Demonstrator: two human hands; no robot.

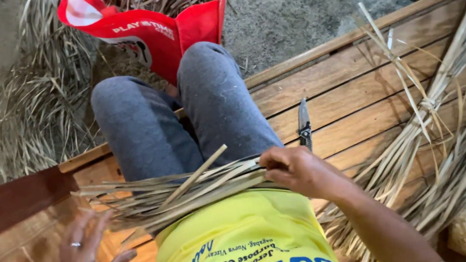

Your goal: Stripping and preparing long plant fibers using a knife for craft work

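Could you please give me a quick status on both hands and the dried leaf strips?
Right hand gripping bundle of dried leaf strips across lap. Left hand open, fingers spread under the strip ends. Folding knife lying on wooden platform, untouched.

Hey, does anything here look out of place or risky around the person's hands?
One thing: an open folding knife lies bare on the wooden plank bench, blade exposed, just beyond the right hand gripping the bundle of dried leaf strips. The left hand hangs open below the bundle.
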